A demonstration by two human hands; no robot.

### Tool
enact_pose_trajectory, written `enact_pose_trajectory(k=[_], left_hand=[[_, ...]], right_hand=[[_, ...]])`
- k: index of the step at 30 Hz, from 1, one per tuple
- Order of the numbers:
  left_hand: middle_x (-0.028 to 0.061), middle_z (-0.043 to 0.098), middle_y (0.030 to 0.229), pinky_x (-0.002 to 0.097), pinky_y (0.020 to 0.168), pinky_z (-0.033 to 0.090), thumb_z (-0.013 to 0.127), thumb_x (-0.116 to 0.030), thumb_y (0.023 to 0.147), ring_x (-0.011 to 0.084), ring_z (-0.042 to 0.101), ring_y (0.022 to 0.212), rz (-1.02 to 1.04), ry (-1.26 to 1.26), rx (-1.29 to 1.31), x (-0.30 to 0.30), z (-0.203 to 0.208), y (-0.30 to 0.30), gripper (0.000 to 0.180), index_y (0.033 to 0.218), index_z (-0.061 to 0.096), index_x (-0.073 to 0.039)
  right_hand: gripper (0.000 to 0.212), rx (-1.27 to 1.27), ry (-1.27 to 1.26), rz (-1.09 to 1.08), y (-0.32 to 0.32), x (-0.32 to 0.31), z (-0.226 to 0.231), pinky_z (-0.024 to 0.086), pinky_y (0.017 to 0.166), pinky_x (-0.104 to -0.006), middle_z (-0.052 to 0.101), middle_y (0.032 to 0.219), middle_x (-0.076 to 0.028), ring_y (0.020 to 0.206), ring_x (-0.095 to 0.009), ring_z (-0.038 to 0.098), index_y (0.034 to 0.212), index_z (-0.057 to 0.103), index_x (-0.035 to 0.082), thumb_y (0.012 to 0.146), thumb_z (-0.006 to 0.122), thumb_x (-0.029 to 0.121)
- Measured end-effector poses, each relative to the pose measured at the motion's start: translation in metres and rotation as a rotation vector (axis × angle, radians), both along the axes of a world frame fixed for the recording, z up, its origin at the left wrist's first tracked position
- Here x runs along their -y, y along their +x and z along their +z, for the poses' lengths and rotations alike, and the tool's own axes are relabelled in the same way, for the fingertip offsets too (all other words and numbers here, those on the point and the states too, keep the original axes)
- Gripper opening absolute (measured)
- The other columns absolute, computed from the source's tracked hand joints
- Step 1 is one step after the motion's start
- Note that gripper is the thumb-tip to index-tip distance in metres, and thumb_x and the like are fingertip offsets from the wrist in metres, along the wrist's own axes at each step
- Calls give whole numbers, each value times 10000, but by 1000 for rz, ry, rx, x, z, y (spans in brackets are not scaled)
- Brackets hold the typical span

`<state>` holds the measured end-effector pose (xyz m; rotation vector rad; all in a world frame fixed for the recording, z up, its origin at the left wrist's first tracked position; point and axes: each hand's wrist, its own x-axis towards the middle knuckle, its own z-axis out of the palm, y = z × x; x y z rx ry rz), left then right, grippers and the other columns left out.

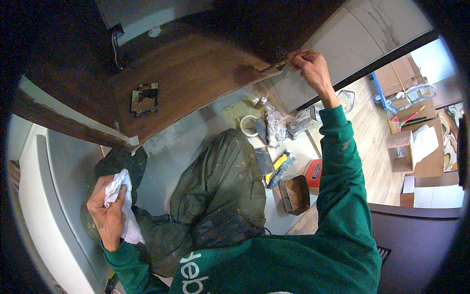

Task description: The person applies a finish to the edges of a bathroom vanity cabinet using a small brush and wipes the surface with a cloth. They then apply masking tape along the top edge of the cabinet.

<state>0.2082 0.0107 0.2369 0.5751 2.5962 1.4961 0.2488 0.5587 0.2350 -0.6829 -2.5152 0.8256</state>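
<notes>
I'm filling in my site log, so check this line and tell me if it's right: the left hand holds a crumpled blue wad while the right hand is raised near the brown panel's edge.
The colour is wrong: the head view shows the left hand holding a crumpled white wad while the right hand is raised near the brown panel's edge.

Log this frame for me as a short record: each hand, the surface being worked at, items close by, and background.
Left hand: gripping a crumpled white cloth
Right hand: outstretched, pinching a thin tool, possibly a brush; contact unclear
Surface: brown wood-look panel with a rectangular cutout
Close by: tape roll, yellow cutter-like tool, red can, open stained container
Background: cardboard, right side
</notes>
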Motion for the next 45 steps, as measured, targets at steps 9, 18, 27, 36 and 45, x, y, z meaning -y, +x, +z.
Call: enact_pose_trajectory(k=[9,18,27,36,45], left_hand=[[72,647,928,249,765,438,674,24,821,132,580,843,6,14,7,-1,-1,0,163,978,693,65],[85,656,941,257,778,446,671,11,825,146,596,857,5,8,-6,0,-1,0,180,996,694,64],[94,661,949,265,783,450,673,10,822,155,603,861,-20,21,-27,2,-3,0,188,1000,695,63],[102,662,953,268,794,455,672,15,816,161,606,875,-14,-2,12,2,-1,0,186,993,696,65],[97,666,962,268,785,456,673,13,816,155,605,876,-16,30,20,-2,0,4,196,1004,700,63]], right_hand=[[269,-61,-11,20,4,2,18,511,672,-350,712,729,-79,685,-189,655,892,761,57,867,632,291],[246,-38,3,47,2,-7,8,490,639,-320,707,730,-75,682,-168,652,890,749,51,877,630,266],[258,-100,-80,31,4,5,14,510,674,-333,718,748,-81,704,-190,660,843,749,36,867,641,269],[238,-75,-57,-2,41,5,50,445,610,-237,717,873,-42,754,-107,651,1044,718,22,884,594,147],[286,102,146,120,23,16,35,540,742,-361,724,828,-138,764,-254,692,1026,744,87,806,615,218]])
